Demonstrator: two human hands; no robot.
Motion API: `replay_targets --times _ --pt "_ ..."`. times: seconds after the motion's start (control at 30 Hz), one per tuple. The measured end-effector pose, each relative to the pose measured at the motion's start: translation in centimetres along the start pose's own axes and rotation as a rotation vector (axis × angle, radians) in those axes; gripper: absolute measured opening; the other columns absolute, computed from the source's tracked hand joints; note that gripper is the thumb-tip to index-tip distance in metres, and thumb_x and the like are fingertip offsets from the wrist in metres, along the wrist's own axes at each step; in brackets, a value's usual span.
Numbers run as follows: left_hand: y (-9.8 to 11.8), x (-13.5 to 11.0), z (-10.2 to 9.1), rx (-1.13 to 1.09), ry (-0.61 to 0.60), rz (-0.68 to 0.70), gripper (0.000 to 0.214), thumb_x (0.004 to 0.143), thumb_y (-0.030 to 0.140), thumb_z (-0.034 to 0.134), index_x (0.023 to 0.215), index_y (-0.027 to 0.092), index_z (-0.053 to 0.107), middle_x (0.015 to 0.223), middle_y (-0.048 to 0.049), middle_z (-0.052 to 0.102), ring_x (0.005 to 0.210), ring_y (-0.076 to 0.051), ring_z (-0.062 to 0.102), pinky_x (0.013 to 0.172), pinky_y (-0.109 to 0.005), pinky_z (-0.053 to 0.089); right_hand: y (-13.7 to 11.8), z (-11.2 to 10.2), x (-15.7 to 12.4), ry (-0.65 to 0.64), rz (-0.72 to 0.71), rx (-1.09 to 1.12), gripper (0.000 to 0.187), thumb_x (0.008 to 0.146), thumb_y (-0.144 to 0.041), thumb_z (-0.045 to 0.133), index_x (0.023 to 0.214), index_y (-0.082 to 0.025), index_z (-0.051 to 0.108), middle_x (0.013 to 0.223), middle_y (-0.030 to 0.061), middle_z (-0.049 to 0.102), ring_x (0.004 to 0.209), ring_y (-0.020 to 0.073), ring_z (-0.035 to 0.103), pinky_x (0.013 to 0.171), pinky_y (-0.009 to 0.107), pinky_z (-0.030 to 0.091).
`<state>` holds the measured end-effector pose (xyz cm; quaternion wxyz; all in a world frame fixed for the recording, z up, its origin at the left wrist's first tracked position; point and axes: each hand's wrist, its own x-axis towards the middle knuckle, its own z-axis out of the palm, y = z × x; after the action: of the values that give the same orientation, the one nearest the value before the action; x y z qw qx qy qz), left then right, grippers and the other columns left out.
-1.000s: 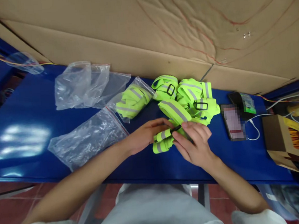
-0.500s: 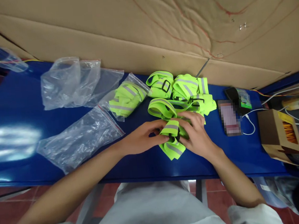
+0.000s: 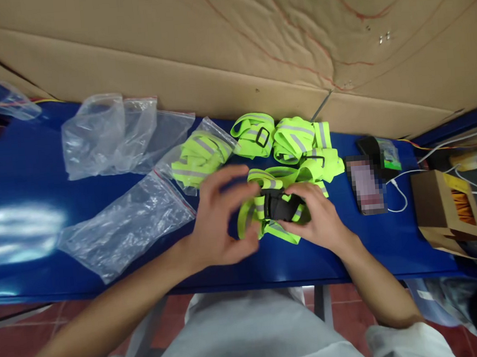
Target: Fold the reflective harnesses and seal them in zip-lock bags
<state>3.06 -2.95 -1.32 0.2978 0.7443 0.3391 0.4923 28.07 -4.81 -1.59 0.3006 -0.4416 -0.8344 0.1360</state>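
Observation:
My right hand (image 3: 318,216) grips a neon-yellow reflective strap bundle (image 3: 282,233) at its black buckle (image 3: 280,205), which faces up. To its left, my left hand (image 3: 225,221) is slightly blurred, thumb and fingers spread around the bundle's left side without closing on it. Behind the hands lie more folded reflective straps: one with a black slider (image 3: 255,136), another rolled up (image 3: 295,138) beside it, and a third (image 3: 322,163) nearer the phone. A bagged strap (image 3: 201,154) rests left of these, inside clear plastic.
Clear zip bags (image 3: 95,137) lie at the back left, with another flat bag (image 3: 130,225) in front. On the right are a phone (image 3: 367,187), a white cable (image 3: 403,201) and a cardboard box (image 3: 434,207). A cardboard wall (image 3: 171,57) bounds the blue table (image 3: 352,263).
My left hand has let go of the strap bundle and spread its fingers, shifting left. The bundle has turned so its black buckle now shows, with my right hand still on it.

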Motion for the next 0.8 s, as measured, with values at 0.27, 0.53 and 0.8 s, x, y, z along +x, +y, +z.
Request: replay_targets --times 0.27,0.53,0.8 --pt "-0.6 0.6 0.1 0.577 -0.349 0.342 0.023 0.092 0.032 0.066 0.114 0.025 0.067 0.144 -0.0150 0.061 0.133 -0.034 0.056 0.109 -0.056 0.040 -0.9 0.3 -0.3 -0.080 -0.167 -0.164 0.074 0.098 -0.039 0.070 0.159 -0.017 0.035 0.140 0.0205 0.065 0.132 0.0314 0.064 0.107 0.047 0.054" --pt "-1.3 0.0 0.6 0.626 -0.438 0.390 0.032 0.095 0.025 0.059 0.126 0.018 0.066 0.138 -0.0148 0.067 0.125 -0.032 0.063 0.113 -0.054 0.039 -1.6 0.8 0.0 -0.124 -0.200 -0.225 0.060 0.103 -0.036 0.062 0.154 -0.013 0.042 0.137 0.0219 0.068 0.122 0.0327 0.070 0.099 0.049 0.058" --pt "-1.4 0.8 0.1 0.674 -0.481 0.370 0.031 0.099 0.030 0.063 0.128 0.021 0.065 0.142 -0.0158 0.065 0.130 -0.034 0.061 0.113 -0.053 0.042 -0.7 0.6 -0.1 -0.095 -0.166 -0.192 0.053 0.100 -0.034 0.065 0.147 -0.014 0.049 0.134 0.0210 0.068 0.125 0.0326 0.068 0.103 0.051 0.058"
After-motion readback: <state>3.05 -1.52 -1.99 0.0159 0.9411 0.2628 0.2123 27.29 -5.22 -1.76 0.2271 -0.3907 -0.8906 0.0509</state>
